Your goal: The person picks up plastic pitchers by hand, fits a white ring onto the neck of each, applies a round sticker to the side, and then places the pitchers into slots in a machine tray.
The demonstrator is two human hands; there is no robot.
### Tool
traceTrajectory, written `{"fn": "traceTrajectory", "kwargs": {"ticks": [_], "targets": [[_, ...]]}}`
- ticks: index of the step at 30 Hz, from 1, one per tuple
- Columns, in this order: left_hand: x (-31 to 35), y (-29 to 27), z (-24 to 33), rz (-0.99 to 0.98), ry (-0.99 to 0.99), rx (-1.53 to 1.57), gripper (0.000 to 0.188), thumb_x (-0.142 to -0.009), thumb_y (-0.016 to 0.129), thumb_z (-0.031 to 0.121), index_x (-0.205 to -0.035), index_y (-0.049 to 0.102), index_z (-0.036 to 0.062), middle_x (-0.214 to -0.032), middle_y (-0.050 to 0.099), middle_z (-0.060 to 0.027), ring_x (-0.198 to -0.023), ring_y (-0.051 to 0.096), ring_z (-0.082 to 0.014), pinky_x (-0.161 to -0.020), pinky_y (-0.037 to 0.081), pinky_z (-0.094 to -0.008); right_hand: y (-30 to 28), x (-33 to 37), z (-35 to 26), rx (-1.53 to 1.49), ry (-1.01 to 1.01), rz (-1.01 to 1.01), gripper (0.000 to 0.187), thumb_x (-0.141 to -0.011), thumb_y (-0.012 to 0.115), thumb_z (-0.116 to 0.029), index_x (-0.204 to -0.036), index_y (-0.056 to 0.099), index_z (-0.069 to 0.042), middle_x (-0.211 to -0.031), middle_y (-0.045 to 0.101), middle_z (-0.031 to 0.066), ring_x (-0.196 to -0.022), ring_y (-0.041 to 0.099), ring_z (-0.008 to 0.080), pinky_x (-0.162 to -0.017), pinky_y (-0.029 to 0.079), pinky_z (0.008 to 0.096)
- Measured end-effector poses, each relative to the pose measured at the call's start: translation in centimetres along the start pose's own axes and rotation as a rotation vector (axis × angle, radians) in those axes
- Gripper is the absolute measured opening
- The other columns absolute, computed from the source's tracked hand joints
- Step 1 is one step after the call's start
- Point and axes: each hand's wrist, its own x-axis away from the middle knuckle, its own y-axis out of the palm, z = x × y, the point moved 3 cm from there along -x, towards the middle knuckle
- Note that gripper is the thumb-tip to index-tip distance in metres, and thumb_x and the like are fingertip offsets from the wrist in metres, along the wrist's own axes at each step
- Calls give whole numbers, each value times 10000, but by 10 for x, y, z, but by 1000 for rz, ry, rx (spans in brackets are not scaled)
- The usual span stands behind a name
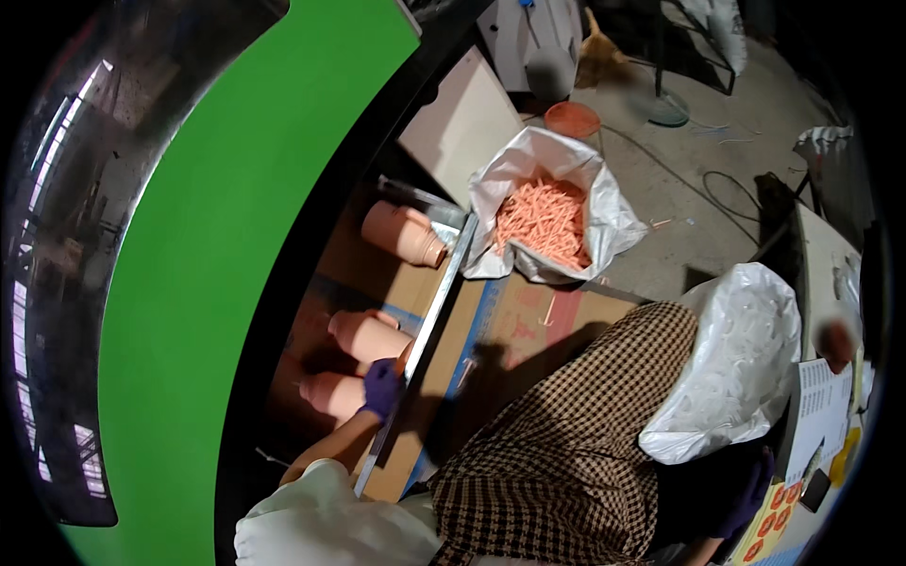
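Observation:
Several peach plastic jugs lie on their sides on brown cardboard inside the machine's bay: a far jug [394,233] with its threaded neck toward me, a middle jug [363,335], and a near jug [330,393]. My left hand [382,387], in a purple glove, reaches over the metal rail [436,321] and closes around the neck end of the near jug, which it covers. My right hand [747,495], also purple-gloved, hangs in shadow at the lower right beside the table; its fingers are not clear.
A white sack [604,203] of peach plastic scraps stands beyond the rail. The green machine panel [189,264] curves along the left. To my right are a translucent plastic bag [736,368] and a table with papers [819,406]. Cables [727,193] lie on the floor.

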Motion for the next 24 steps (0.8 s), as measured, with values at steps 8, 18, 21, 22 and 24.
{"fn": "traceTrajectory", "kwargs": {"ticks": [8, 18, 21, 22, 24], "targets": [[50, -93, -58, -266, 86, -1071, 855, -750, 789, 439, -1401, 462, -10, -1379, 512, -244, -1334, 441, -398, -1130, 353, -458, 36, -18, -53, -117, 34, -106, 217, -902, 613, 41, -1107, 678, 15, -1124, 673, 95, -1057, 621, 220, -968, 490, 353], [72, 219, 241, -645, 671, -210, 806, -852, 682, 373, -1469, 326, -6, -1474, 377, -236, -1399, 357, -376, -1155, 311, -451, 58, -36, -128, -385, -293, -297, 262, -926, 620, -122, -1181, 676, -94, -1095, 659, 108, -1023, 636, 307, -922, 508, 402], [112, 246, 290, -829, 789, -82, 793, -883, 650, 353, -1489, 285, -5, -1503, 336, -233, -1418, 332, -370, -1163, 298, -449, 65, -7, -117, -378, -163, -337, 266, -946, 630, -132, -1204, 676, -87, -1126, 669, 118, -1063, 642, 304, -936, 519, 387], [122, 248, 302, -876, 823, -44, 788, -893, 639, 346, -1496, 272, -4, -1512, 323, -232, -1425, 324, -368, -1165, 294, -448, 69, 0, -115, -369, -128, -351, 292, -964, 617, -152, -1247, 663, -97, -1168, 660, 106, -1070, 646, 281, -946, 515, 376], [140, 254, 318, -961, 859, 4, 780, -914, 618, 333, -1509, 244, -4, -1531, 296, -230, -1438, 307, -363, -1171, 285, -447, 81, 9, -120, -464, -20, -373, 324, -971, 615, -173, -1285, 643, -101, -1199, 651, 105, -1089, 641, 268, -958, 509, 371]]}}
